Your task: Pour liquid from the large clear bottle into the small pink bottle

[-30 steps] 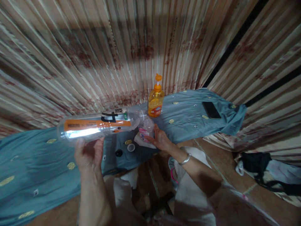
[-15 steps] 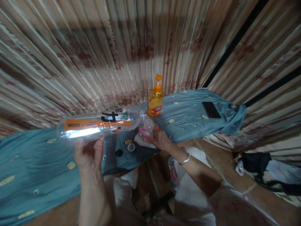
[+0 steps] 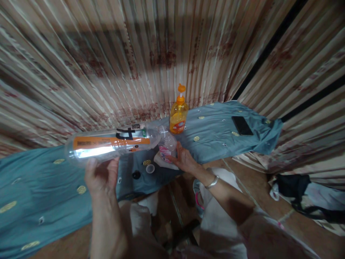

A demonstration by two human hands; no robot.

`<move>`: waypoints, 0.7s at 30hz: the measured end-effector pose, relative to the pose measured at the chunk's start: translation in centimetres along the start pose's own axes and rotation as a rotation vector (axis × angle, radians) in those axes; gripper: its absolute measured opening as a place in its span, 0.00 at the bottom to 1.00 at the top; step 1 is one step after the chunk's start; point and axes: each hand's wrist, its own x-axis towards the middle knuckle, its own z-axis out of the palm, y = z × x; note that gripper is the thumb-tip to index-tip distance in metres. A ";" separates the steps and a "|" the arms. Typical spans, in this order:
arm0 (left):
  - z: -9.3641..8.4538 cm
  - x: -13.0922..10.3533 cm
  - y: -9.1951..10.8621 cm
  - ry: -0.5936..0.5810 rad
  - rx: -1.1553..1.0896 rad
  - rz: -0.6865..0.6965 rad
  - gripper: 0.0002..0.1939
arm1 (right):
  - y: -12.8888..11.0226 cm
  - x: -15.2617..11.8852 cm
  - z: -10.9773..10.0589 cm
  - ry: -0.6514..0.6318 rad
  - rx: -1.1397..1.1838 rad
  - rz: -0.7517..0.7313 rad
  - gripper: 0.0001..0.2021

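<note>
Overall, we find a teal cloth [image 3: 212, 133] printed with yellow fruit motifs, its back edge running along a pleated, red-flowered curtain [image 3: 107, 64]. Dark bars [image 3: 264, 57] slant across the curtain at the right end, and we note a tiled floor [image 3: 244, 185] below the front edge, with clothes [image 3: 293, 187] heaped at far right. A phone [image 3: 242, 126] lies flat near the cloth's right end. At the back edge stands a pump bottle [image 3: 178, 117] part-filled with orange liquid.

As to labels, the large bottle [image 3: 110, 144] carries an orange and silver one with a barcode and bold black characters, which we cannot read with certainty. The pump bottle's red label and the small bottle's [image 3: 167, 147] pink one are too blurred to read.

We record the left hand [image 3: 102, 176] grasping the large bottle from below, level above the cloth, neck pointing right. The right hand [image 3: 185, 160] grips the small bottle from its right side, near the front edge; the two mouths meet or nearly so, and we cannot tell which. A black cap [image 3: 136, 175] and a white cap [image 3: 150, 168] lie between the hands, by the front edge.
</note>
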 end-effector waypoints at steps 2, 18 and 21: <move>-0.1 0.0 0.1 -0.001 0.008 -0.002 0.20 | 0.0 0.0 0.0 0.017 0.012 -0.007 0.27; -0.4 0.4 -0.4 0.031 -0.065 0.019 0.24 | 0.8 0.0 0.7 0.065 -0.012 -0.053 0.28; -0.4 0.4 -0.4 0.059 -0.076 0.019 0.25 | 0.7 0.0 0.6 0.065 0.008 -0.057 0.27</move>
